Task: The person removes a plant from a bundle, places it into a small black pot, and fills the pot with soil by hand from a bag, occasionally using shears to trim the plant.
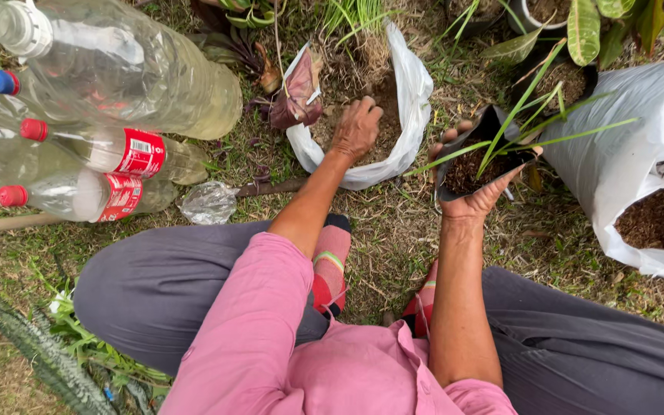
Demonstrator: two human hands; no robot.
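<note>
- Left hand (356,127) reaches into an open white plastic bag (416,92) of soil, palm down, fingers curled into the dark soil (378,104); whether it has a handful gathered cannot be told.
- Right hand (479,196) cups a small black nursery bag (474,165) from below, fingers wrapped about it, mouth upward.
- Black bag holds dark potting mix and a seedling with long thin green leaves (528,127) slanting up and away to the right.
- Nursery bag lies just right of the left hand, close by; soil bag's mouth opens toward the person.
- Beyond the right hand, to its right: a large white sack (632,154) of brown coarse mix, near but not touching.
- Well left of the left hand: a heap of clear plastic bottles (109,77), some with red caps.
- Between the hands: bare grass (401,223), nothing blocking.
</note>
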